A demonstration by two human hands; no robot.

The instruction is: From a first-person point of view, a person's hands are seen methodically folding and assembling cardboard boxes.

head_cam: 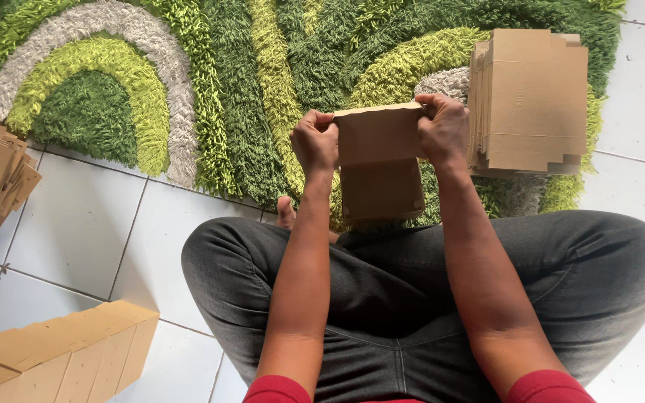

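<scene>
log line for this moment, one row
left hand: grips cardboard box left edge | right hand: grips right edge | flat stack: on rug

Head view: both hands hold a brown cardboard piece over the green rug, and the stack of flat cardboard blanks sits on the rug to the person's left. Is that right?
Not quite. In the head view the stack of flat cardboard blanks lies on the green rug to the person's right, beside the right hand, not the left. The rest holds: left hand and right hand grip the brown cardboard piece over the rug.
</scene>
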